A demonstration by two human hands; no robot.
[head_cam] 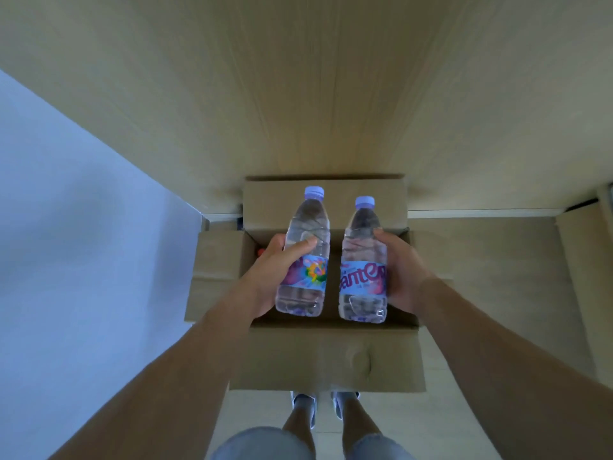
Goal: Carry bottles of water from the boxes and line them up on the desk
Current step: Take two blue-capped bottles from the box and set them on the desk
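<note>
I hold two clear water bottles with pale purple caps and pink-blue labels above an open cardboard box [215, 260] on the floor. My left hand [277, 270] grips the left bottle [306, 234] around its middle. My right hand [403, 270] grips the right bottle [363, 247] from its right side. Both bottles point cap-up, side by side and a little apart. Inside the box, only a small red spot [261, 251] shows at the left; the bottles and hands hide the rest.
A wooden panel [331, 94] rises right behind the box. A white wall [66, 227] fills the left. Another cardboard flap [580, 260] stands at the right edge. My feet [325, 403] stand on the tiled floor just before the box's front flap [331, 360].
</note>
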